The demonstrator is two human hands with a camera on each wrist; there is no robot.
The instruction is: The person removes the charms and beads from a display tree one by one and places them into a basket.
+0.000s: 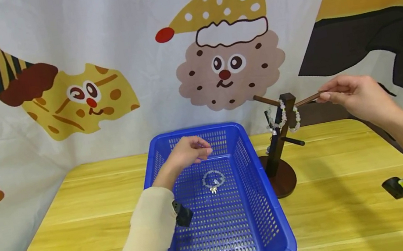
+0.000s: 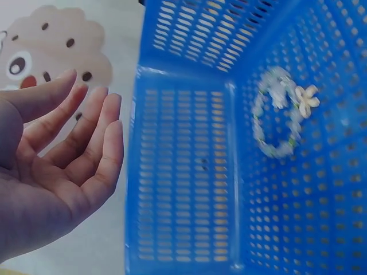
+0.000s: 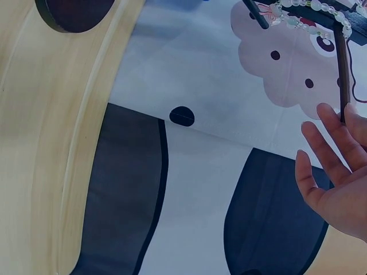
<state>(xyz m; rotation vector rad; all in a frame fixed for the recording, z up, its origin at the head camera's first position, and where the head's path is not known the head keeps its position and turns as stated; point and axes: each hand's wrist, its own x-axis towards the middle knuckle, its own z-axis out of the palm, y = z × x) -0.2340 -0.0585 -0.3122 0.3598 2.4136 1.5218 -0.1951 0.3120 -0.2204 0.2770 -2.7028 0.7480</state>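
My left hand (image 1: 189, 150) hovers above the blue basket (image 1: 280, 236), fingers loosely curved and holding nothing. A clear beaded bracelet (image 1: 213, 179) with a flower-like charm (image 2: 308, 101) lies on the basket floor. At the right, my right hand (image 1: 354, 93) pinches the outer end of a brown wooden peg (image 1: 307, 100) on a dark display stand (image 1: 278, 155). Pale beaded bracelets (image 1: 283, 114) hang near the top of this stand, one of them on the pinched peg's side. In the right wrist view, the thumb and index fingertip meet at the peg's tip (image 3: 344, 86).
The stand's round base (image 1: 286, 180) rests on the wooden table (image 1: 342, 199), close to the basket's right wall. A lower peg (image 1: 293, 141) juts out toward the front right. Behind the table hangs a cartoon-printed cloth (image 1: 108, 25).
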